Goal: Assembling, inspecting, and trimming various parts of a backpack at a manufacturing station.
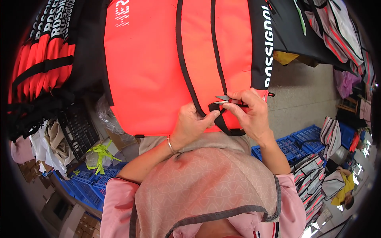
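Observation:
A bright red-orange bag [147, 67] with black edging lies before me, its lower edge against my apron. Two black webbing straps [183, 59] run down it and come together near my hands. My left hand [192, 123] pinches the strap near its lower end between thumb and fingers. In my right hand [251, 113] is a pair of small thread snips [222, 100], the pointed blades parted and directed left at the strap. A black strap loop [232, 130] hangs below the snips at the bag's lower edge.
Stacked red and black bags [45, 65] stand at the left, near a black crate [77, 129]. Blue plastic crates [303, 139] sit at lower right beside grey striped pieces. Yellow-green strips [101, 155] hang at lower left. A person in yellow [346, 186] is at far right.

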{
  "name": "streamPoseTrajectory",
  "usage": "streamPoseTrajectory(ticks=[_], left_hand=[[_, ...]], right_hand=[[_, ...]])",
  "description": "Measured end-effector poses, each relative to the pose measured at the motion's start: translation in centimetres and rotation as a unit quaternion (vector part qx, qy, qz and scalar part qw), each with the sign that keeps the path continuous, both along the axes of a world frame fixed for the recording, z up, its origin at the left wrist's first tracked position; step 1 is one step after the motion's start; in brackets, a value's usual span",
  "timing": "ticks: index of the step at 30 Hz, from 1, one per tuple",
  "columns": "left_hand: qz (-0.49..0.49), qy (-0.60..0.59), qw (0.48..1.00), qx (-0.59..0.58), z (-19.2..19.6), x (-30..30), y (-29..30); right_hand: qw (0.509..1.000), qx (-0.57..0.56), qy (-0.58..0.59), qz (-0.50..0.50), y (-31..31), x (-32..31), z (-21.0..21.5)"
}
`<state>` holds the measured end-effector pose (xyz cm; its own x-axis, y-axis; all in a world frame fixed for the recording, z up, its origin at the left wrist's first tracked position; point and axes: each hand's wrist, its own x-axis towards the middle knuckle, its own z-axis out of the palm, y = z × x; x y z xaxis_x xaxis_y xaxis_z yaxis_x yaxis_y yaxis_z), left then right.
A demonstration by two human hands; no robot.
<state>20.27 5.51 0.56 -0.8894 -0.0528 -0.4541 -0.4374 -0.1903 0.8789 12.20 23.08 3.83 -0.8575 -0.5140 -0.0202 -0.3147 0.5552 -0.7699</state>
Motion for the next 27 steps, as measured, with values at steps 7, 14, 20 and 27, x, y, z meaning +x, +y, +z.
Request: streamPoseTrajectory(ticks=[7,14,20,27], left_hand=[[-0.036,-0.031,0.999,0.005,-0.2,-0.4,-0.6],[0.002,-0.025,0.999,0.038,-0.1,-0.3,-0.3],[0.003,-0.015,1.0,0.012,-0.2,-0.3,-0.2],[0.002,-0.015,0.998,0.06,-0.2,-0.4,-0.4]], right_hand=[[0.774,-0.433,-0.457,-0.067,0.4,-0.7,1.0],[0.997,-0.002,-0.022,-0.078,0.2,0.2,0.9],[0.994,0.025,0.11,-0.008,0.1,-0.2,0.6],[0.987,0.044,0.147,0.036,-0.2,-0.6,0.2]])
